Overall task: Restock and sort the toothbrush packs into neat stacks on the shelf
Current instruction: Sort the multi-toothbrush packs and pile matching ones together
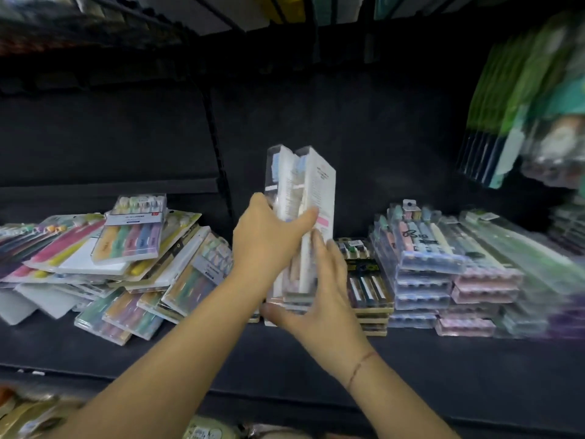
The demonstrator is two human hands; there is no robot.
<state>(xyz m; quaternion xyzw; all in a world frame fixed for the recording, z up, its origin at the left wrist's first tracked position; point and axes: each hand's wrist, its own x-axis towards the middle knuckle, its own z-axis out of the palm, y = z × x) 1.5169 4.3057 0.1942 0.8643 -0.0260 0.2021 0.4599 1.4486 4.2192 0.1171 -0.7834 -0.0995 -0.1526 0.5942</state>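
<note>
a pair of tall clear plastic toothbrush packs [316, 179] with white card inserts is held upright at the centre of the view, above the dark shelf [221, 359], their lower ends just over a low stack of similar packs. the left hand [269, 236] is wrapped round the middle of the pair from 9 o'clock, with the thumb laid across the front face. the right hand [323, 293] is set at the lower end from 5 o'clock, the fingers lying up along the right side and the thumb hooked beneath the bottom edge, so the packs are gripped by both hands. a thin red thread [361, 365] is seen round the right wrist.

at 9 o'clock a loose, tilted pile of multicoloured toothbrush packs [126, 248] is spread over the shelf, packs overlapping at different angles. just beside the right hand, at 3 o'clock, a stack of black and gold packs [367, 286] is found, and further towards 3 o'clock neat stacks of clear pastel packs [424, 280] lie flat in rows. at 2 o'clock green hanging packs [506, 106] are shown, heavily blurred
</note>
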